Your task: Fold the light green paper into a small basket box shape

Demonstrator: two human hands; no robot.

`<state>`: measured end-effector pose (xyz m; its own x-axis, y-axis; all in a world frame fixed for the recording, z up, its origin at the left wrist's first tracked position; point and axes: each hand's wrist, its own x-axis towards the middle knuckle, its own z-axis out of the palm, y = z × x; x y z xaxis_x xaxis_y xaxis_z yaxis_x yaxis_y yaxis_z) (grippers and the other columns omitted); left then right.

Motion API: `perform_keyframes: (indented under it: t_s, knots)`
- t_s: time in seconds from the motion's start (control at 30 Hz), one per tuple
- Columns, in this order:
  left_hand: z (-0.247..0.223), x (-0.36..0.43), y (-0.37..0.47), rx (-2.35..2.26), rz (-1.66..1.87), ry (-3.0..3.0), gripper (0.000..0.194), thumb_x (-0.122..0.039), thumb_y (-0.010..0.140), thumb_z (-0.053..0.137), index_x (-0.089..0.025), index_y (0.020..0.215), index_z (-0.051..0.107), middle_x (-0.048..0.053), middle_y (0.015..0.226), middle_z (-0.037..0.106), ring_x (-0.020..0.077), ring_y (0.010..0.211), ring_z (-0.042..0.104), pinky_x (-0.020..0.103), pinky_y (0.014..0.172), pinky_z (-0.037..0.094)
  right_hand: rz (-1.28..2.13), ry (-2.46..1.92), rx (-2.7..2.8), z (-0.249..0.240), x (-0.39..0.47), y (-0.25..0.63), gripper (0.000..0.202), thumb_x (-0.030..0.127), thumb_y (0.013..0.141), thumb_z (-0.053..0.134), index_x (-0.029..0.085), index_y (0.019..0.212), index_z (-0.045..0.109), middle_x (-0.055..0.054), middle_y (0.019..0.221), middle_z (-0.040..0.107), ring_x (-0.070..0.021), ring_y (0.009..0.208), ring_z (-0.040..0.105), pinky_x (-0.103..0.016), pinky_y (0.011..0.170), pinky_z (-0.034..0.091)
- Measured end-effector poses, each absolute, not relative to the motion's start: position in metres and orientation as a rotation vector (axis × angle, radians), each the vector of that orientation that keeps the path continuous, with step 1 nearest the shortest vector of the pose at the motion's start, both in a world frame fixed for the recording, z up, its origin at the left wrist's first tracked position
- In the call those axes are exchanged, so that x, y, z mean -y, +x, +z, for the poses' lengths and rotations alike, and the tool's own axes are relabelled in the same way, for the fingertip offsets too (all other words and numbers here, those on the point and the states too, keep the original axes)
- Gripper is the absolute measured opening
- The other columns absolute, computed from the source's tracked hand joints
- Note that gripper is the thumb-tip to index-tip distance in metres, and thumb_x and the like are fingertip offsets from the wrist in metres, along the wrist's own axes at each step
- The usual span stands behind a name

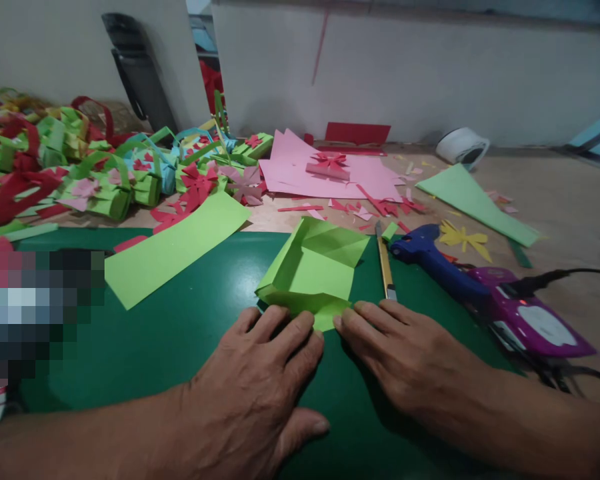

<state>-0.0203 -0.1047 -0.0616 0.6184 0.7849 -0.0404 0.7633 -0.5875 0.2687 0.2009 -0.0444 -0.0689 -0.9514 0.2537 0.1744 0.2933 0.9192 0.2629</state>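
A light green sheet of paper [316, 270], partly folded with raised edges, lies on a dark green cutting mat [180, 333]. My left hand [260, 387] lies palm down on the mat, its fingertips pressing the near folded edge of the paper. My right hand [405, 357] lies flat beside it, its fingertips on the same near edge from the right. Neither hand grips anything; both press the fold flat.
A utility knife [384, 263] and a blue and purple glue gun [480, 293] lie right of the paper. A green paper strip [175, 247] lies to the left. Paper baskets [105, 180], pink sheets [325, 173], red scraps, a green triangle [475, 197] and a tape roll [463, 147] lie farther back.
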Motion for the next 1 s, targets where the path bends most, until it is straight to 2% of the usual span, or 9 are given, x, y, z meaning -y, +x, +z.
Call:
perform_keyframes:
  t_s: [0.2,0.37,0.57,0.77,1.0]
  knots:
    - [-0.062,0.107,-0.021,-1.267,0.134,2.607,0.056,-0.056,0.092,0.043,-0.019,0.134,0.042,0.008,0.135,0.048,0.0319,0.108,0.042,0.052,0.088,0.036,-0.373,-0.540,2.930,-0.050,0.040,0.207,0.023,0.006,0.085,0.044,0.013,0.087,0.065,-0.008,0.078,0.062,-0.0211,0.071,0.051,-0.035,0.064,0.037]
    - [-0.063,0.107,-0.020,-1.260,0.139,2.600,0.054,-0.056,0.092,0.041,-0.018,0.131,0.044,0.009,0.133,0.049,0.0320,0.106,0.042,0.053,0.086,0.037,-0.388,-0.579,2.812,-0.046,0.038,0.192,0.028,0.007,0.087,0.043,0.019,0.065,0.055,-0.003,0.059,0.053,-0.0170,0.052,0.043,-0.032,0.052,0.027]
    - [-0.065,0.107,-0.020,-1.251,0.187,2.592,0.053,-0.054,0.092,0.045,-0.017,0.130,0.045,0.010,0.129,0.051,0.0319,0.105,0.042,0.053,0.088,0.036,-0.440,-0.523,2.876,-0.055,0.043,0.179,0.022,0.003,0.080,0.047,0.018,0.068,0.057,-0.003,0.059,0.055,-0.0185,0.052,0.046,-0.033,0.050,0.027]
    - [-0.069,0.107,-0.020,-1.235,0.266,2.548,0.034,-0.045,0.093,0.045,-0.016,0.107,0.056,0.010,0.120,0.056,0.0307,0.104,0.043,0.051,0.091,0.037,-0.463,-0.377,2.875,-0.055,0.043,0.171,0.021,0.005,0.081,0.045,0.016,0.069,0.058,-0.004,0.059,0.054,-0.0191,0.052,0.046,-0.033,0.049,0.027]
    - [-0.072,0.107,-0.020,-1.238,0.344,2.578,0.030,-0.041,0.092,0.048,-0.015,0.101,0.058,0.010,0.116,0.058,0.0301,0.103,0.045,0.050,0.091,0.039,-0.452,-0.382,2.883,-0.055,0.039,0.180,0.022,0.004,0.081,0.044,0.016,0.071,0.060,-0.004,0.060,0.053,-0.0187,0.052,0.044,-0.033,0.049,0.028]
